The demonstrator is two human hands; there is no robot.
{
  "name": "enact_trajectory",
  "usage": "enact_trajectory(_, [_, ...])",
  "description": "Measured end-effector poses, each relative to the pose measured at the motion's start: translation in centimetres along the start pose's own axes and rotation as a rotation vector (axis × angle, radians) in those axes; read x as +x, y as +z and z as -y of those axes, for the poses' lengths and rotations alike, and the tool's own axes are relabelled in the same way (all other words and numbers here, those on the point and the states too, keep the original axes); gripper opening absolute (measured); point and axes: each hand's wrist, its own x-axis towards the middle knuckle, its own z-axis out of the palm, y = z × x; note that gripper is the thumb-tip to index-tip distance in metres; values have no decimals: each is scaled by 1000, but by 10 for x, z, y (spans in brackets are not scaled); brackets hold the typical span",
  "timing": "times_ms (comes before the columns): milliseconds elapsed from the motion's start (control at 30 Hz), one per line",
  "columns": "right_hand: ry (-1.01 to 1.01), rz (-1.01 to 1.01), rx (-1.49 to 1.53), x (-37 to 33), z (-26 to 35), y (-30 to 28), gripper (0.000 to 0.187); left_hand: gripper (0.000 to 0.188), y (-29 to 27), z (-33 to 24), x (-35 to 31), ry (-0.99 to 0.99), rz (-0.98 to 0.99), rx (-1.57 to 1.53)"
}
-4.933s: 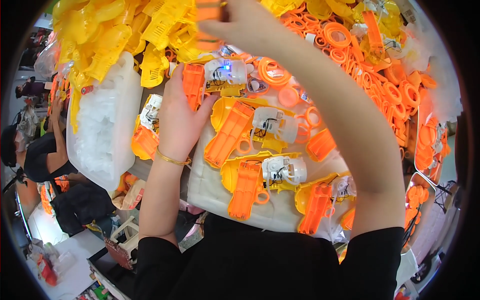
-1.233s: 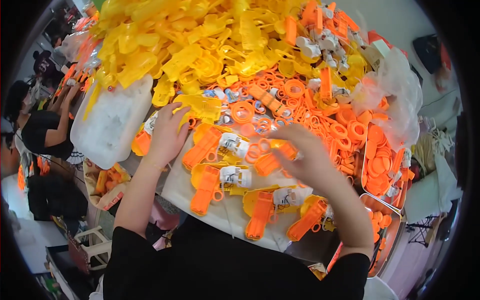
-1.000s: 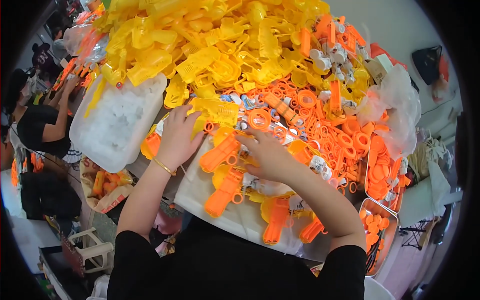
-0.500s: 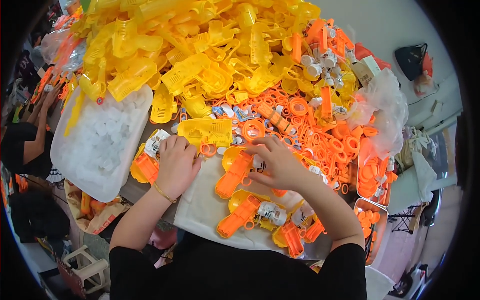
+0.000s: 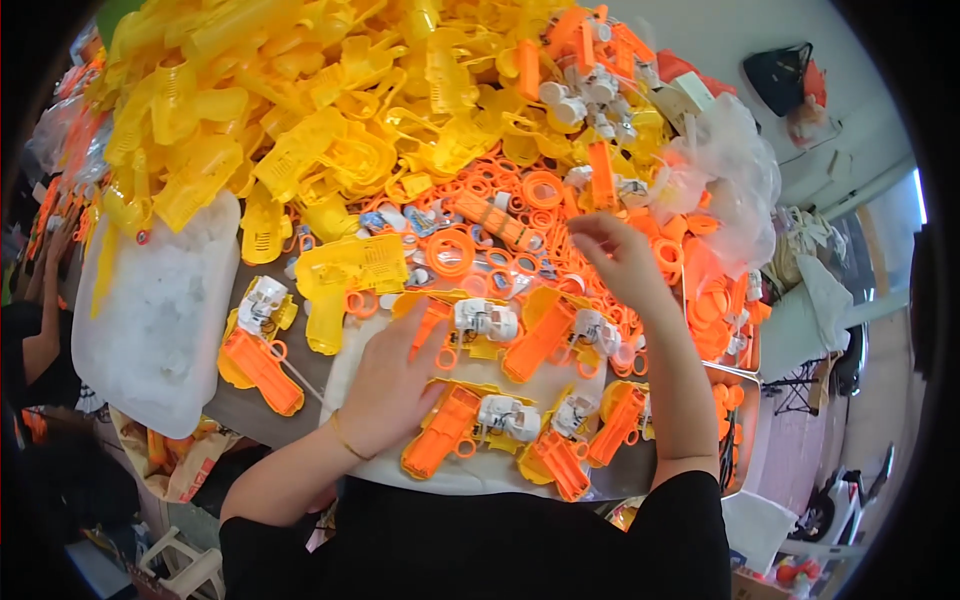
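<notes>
My left hand (image 5: 388,385) is at the left of the work cloth, fingers stretched out over the orange part of a yellow toy gun shell (image 5: 482,320) fitted with a white mechanism; they seem to touch it. My right hand (image 5: 625,265) hangs above the orange parts pile, fingers apart and slightly bent, with nothing visible in them. Between the forearms lie several similar half-built toy guns, one of them a yellow-and-orange assembly (image 5: 540,335), another a nearer assembly (image 5: 470,425). One more half-built gun (image 5: 262,350) lies left of the cloth.
A large heap of yellow shells (image 5: 300,90) covers the back. Orange rings and small parts (image 5: 545,190) spread before it. On the left stands a white tub (image 5: 150,310) of translucent pieces; at right, a metal tray (image 5: 745,375) of orange parts. Another person's arm (image 5: 45,310) shows far left.
My right hand has moved up and right over the orange parts. My left hand has gone from the left-hand gun to the cloth. The view has shifted rightward.
</notes>
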Motion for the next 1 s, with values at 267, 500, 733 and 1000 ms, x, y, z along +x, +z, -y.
enact_trajectory(267, [-222, -523, -666, 59, -74, -21, 25, 71, 14, -14, -6, -102, -17, -74])
enact_trajectory(500, [-3, -310, -445, 59, -92, -61, 19, 63, -16, -25, -11, -98, -22, 7])
enact_trajectory(733, [-262, -446, 100, 29, 14, -56, 15, 70, -11, -31, 77, -34, -18, -762])
enact_trajectory(1000, [-330, -279, -195, -11, 82, -17, 15, 65, -30, -12, 70, -476, 291, -1495])
